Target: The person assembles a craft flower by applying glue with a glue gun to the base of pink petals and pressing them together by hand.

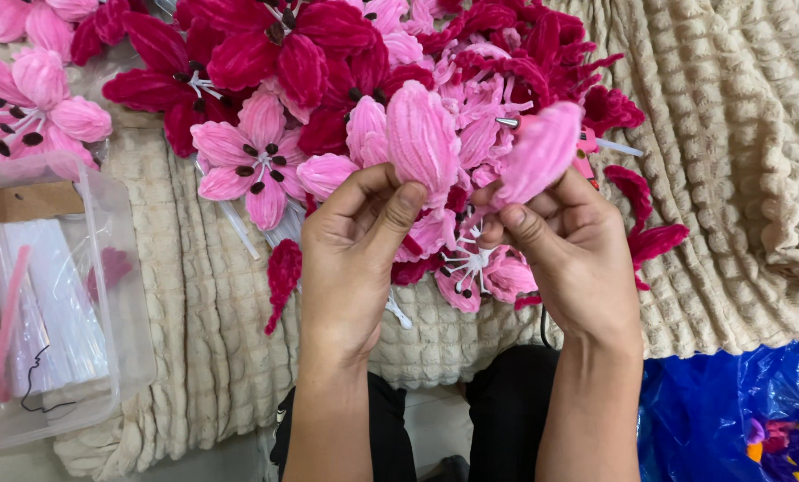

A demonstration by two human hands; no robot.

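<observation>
My left hand (355,250) grips a pink chenille flower (417,143) by its base, thumb pressed against a fuzzy petal. To its right, my right hand (571,245) pinches a separate pink chenille petal (540,153) between thumb and fingers and holds it against the flower's side. Both hands hover above a heap of finished pink flowers (252,161) and dark red flowers (283,49) lying on a beige textured blanket (729,178).
A clear plastic box (51,295) with white stems and pink wires sits at the left. Loose dark red petals (283,272) lie on the blanket. A blue plastic bag (738,411) is at the lower right. My dark trouser legs (506,402) show below.
</observation>
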